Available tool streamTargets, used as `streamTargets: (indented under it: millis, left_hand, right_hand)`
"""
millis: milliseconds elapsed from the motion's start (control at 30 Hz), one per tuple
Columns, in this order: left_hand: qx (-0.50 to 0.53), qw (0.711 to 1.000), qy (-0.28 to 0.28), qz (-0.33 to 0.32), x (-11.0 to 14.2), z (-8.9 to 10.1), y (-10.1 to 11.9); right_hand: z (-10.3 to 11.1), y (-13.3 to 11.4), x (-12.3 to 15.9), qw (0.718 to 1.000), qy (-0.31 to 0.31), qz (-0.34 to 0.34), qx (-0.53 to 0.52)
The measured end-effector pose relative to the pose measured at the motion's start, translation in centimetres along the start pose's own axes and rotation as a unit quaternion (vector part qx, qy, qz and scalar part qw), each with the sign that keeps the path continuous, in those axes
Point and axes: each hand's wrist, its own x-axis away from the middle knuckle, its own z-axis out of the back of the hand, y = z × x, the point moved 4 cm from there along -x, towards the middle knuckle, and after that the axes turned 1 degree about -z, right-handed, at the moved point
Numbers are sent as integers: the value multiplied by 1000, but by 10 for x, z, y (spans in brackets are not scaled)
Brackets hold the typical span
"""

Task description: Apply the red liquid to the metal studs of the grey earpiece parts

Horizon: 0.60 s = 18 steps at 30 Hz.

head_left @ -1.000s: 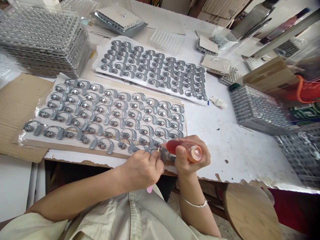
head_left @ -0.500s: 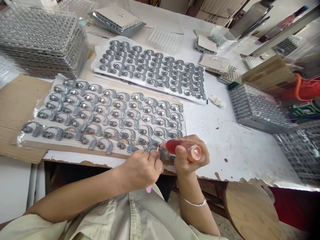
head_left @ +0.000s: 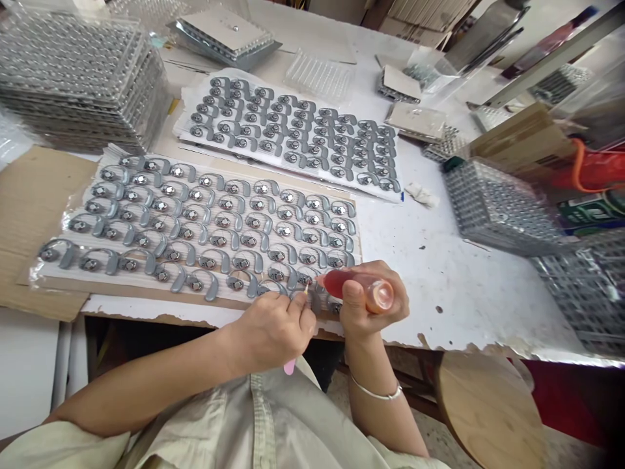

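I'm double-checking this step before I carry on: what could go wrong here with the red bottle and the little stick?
The bottle of red liquid in the right hand points its tip just over the grey ear-hook pieces, so a drip could stain them. The left hand, holding a pink-handled stick, works close among these pieces and might nudge or smear one.

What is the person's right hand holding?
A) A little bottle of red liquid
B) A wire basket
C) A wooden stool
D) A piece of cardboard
A: the fingers of the right hand wrap around the little bottle of red liquid.
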Motion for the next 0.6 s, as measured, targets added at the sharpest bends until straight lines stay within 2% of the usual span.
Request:
streamTargets:
  millis: [433, 600]
  left_hand:
    - [12, 1000, -19, -6, 3, -2, 0]
    - [10, 998, -65, -7, 6, -5, 0]
  right_hand:
    - [4, 2, 2, 1000, 4, 19, 10]
    - [9, 5, 5, 998, 65, 22, -18]
